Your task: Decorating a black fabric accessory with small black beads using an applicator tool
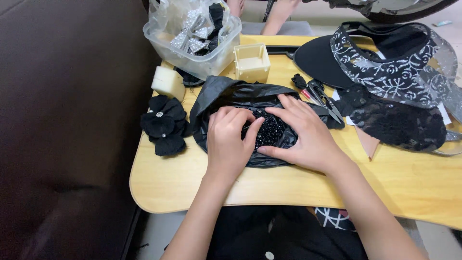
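Head view: both hands in a black bag (pixel 231 96) of beads (pixel 269 131) on the table (pixel 192 188).
Left hand (pixel 230 144) curled, fingertips in beads, grip unclear; right hand (pixel 303 135) spread flat on bag edge, holding nothing. Fabric flower (pixel 164 124) left, scissors (pixel 323 96) right.

One head-worn camera looks steeply down and forward, close over a small wooden table (pixel 288 188).

From where I'm standing, both hands cover most of the black beads (pixel 267 131) in the black plastic bag (pixel 231 94). Past the bag, the clear tub (pixel 192 58) and lace visor (pixel 385 62) get cropped up top. Someone's arm (pixel 278 17) there too, mostly cut off.
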